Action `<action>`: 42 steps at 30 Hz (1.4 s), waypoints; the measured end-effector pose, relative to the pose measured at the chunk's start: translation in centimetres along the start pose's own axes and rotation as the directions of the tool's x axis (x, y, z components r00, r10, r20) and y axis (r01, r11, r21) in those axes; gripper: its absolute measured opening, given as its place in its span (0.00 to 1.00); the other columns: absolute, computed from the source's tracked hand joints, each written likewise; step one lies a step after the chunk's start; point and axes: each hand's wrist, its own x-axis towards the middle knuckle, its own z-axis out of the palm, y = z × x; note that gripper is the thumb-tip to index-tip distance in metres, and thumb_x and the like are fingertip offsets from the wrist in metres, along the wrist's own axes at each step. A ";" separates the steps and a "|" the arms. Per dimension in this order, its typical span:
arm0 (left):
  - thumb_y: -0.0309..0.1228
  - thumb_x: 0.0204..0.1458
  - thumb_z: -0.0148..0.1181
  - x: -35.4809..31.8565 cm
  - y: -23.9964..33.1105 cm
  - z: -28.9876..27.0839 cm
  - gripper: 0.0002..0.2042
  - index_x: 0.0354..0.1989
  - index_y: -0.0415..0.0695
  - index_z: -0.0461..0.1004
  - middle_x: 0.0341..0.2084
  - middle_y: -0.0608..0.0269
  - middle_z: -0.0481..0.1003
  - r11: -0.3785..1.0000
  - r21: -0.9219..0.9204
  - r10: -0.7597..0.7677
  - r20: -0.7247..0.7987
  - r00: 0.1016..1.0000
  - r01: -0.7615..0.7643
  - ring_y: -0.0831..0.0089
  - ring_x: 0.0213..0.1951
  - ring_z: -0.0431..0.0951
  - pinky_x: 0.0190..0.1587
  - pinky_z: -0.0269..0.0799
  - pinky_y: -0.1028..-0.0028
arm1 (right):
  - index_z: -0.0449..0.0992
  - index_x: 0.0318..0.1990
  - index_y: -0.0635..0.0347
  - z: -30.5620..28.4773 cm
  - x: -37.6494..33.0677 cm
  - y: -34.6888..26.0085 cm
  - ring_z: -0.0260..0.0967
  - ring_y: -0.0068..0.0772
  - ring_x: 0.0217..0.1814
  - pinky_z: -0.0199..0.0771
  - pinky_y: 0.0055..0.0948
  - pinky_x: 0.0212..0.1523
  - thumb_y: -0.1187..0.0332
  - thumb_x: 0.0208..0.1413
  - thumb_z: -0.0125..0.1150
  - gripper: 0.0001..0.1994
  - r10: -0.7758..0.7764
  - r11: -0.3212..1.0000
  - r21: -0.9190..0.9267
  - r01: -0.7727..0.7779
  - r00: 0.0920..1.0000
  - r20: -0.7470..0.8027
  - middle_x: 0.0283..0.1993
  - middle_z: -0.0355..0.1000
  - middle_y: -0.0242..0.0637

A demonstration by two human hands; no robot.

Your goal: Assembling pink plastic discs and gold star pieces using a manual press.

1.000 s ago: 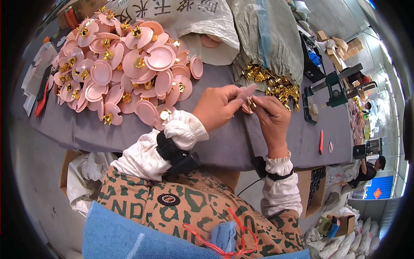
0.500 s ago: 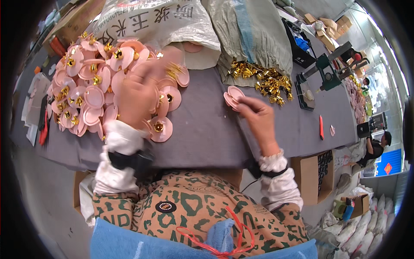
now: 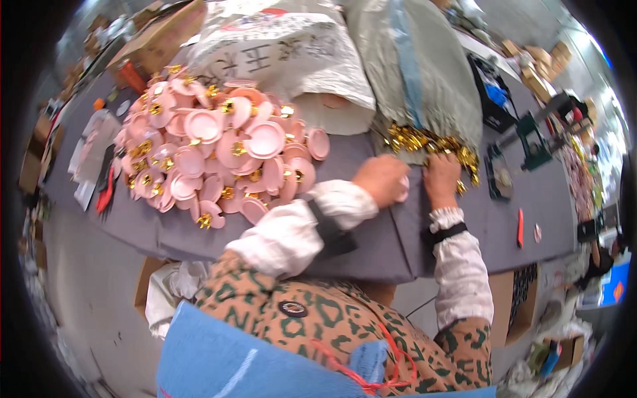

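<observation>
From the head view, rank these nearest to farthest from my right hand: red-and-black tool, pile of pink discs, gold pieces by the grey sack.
1. Gold pieces: right at the right hand, by the mouth of the grey sack.
2. Pile of pink discs: to its left.
3. Red-and-black tool: farther left, past the pile.

The left hand (image 3: 383, 180) holds a pink disc (image 3: 403, 190); beside it, the right hand (image 3: 442, 176) touches gold pieces (image 3: 406, 139), with pink-and-gold heaped discs (image 3: 204, 126) left of both
</observation>
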 end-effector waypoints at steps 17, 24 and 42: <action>0.26 0.61 0.52 0.4 2.3 0.0 0.16 0.56 0.36 0.66 0.46 0.61 0.75 0.118 -0.871 -0.310 0.424 0.851 0.476 0.77 0.44 0.76 0.49 0.73 0.76 | 0.79 0.43 0.64 -11.0 -5.1 -5.1 0.73 0.24 0.46 0.74 0.22 0.47 0.80 0.49 0.66 0.12 0.481 0.240 0.923 -0.302 0.863 0.157 0.44 0.76 0.36; 0.24 0.61 0.51 -0.2 4.5 0.7 0.14 0.54 0.36 0.68 0.42 0.64 0.76 0.629 -0.701 -0.239 0.235 0.942 0.335 0.80 0.42 0.75 0.45 0.71 0.79 | 0.80 0.42 0.64 -10.8 -6.3 -4.2 0.76 0.31 0.44 0.76 0.26 0.45 0.81 0.47 0.67 0.13 0.242 0.639 0.763 -0.102 0.967 -0.074 0.44 0.77 0.41; 0.21 0.55 0.51 -1.2 6.5 0.3 0.18 0.56 0.41 0.69 0.35 0.46 0.77 0.941 -0.297 0.099 -0.214 0.972 -0.161 0.51 0.39 0.78 0.41 0.73 0.63 | 0.79 0.43 0.67 -11.5 -7.4 -5.6 0.77 0.33 0.44 0.77 0.27 0.46 0.81 0.48 0.67 0.12 0.488 0.138 0.942 -0.307 0.848 0.205 0.44 0.77 0.42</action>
